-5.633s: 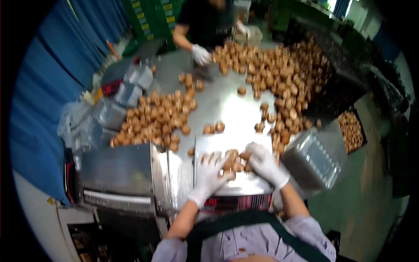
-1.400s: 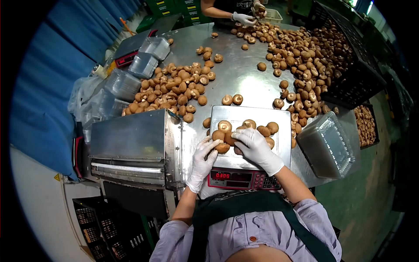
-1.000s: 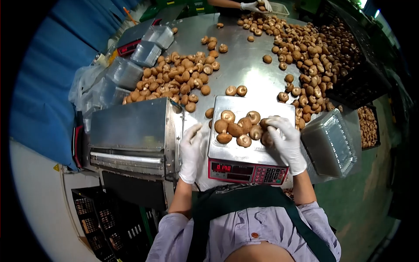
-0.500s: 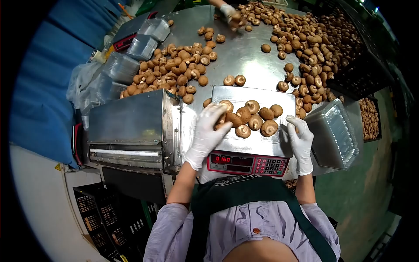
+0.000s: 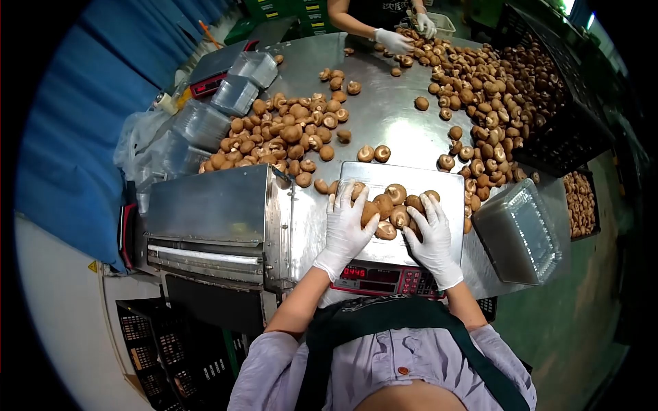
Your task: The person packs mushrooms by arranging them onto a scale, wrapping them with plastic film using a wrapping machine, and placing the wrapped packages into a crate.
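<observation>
From my seat I see both hands at the middle of the frame, working over the steel pan (image 5: 421, 257) of a scale. My left hand (image 5: 346, 236), in a white glove, reaches in over the left side of the pan, fingers spread and lightly curved against the mushrooms (image 5: 399, 217) there. My right hand (image 5: 435, 243), gloved too, comes in from the right side with its fingers apart, the tips against the right end of the same cluster. I cannot tell whether either hand bears any weight. The mushrooms lie together on the pan between my hands, some stem up, some cap up. Below the pan, the control panel (image 5: 387, 279) shows lit red digits and a keypad.

The scale sits on a metal worktop (image 5: 377, 82). Just beyond the pan lie two loose mushrooms (image 5: 373, 153). A heap of mushrooms (image 5: 291, 133) spreads to the upper left, and a larger heap (image 5: 490, 103) fills the upper right beside a black crate (image 5: 572, 133). A stack of clear trays (image 5: 519, 231) stands right of the scale; a metal machine (image 5: 209, 205) is on the left. At the top, a co-worker's gloved hands (image 5: 394, 41) are at the larger heap's edge.
</observation>
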Demonstrator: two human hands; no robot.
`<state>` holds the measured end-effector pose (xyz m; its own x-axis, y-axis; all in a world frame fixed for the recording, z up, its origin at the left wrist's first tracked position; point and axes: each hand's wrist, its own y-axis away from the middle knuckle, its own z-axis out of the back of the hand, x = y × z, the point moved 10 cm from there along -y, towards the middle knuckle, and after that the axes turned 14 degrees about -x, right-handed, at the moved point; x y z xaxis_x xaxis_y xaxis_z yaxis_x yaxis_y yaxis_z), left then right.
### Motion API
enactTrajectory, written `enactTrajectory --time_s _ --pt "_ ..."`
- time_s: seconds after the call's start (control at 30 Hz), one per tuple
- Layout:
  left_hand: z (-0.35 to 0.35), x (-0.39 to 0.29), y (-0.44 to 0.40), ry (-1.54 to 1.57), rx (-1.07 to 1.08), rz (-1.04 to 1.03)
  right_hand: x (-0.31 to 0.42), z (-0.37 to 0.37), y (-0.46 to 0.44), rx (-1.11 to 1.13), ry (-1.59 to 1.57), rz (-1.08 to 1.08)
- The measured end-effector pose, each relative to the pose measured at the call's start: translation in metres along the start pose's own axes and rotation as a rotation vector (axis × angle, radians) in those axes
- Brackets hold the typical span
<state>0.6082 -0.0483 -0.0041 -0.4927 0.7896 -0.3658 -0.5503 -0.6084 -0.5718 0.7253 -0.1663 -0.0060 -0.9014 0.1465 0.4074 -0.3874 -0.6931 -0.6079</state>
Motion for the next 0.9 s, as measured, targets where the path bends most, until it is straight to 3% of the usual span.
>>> enactTrajectory --time_s 0.27,0.3,0.4,0.53,0.67,0.83,0.87,0.9 --pt "-0.001 0.001 -0.001 0.255 0.088 0.038 -0.004 0.006 -0.001 -0.009 -0.064 -0.033" --pt "-0.002 0.015 0.001 0.558 -0.021 0.14 -0.005 0.006 -0.001 -0.011 -0.07 -0.041" --pt "0.007 0.043 0.003 0.95 -0.225 0.417 -0.008 0.008 0.0 0.0 -0.07 -0.055" --pt "0.02 0.069 0.013 0.871 -0.294 0.513 -0.013 0.015 0.0 -0.011 -0.165 -0.146" --pt "0.027 0.109 0.036 0.59 -0.328 0.641 -0.014 0.019 -0.003 -0.027 -0.208 -0.177" --pt "0.001 0.147 0.071 0.305 -0.046 0.773 -0.015 0.03 -0.006 -0.07 -0.248 -0.217" --pt "-0.019 0.154 0.081 0.186 0.149 0.605 -0.016 0.032 -0.006 -0.069 -0.236 -0.232" --pt "-0.043 0.164 0.097 0.226 0.185 0.56 -0.018 0.034 -0.006 -0.086 -0.238 -0.232"
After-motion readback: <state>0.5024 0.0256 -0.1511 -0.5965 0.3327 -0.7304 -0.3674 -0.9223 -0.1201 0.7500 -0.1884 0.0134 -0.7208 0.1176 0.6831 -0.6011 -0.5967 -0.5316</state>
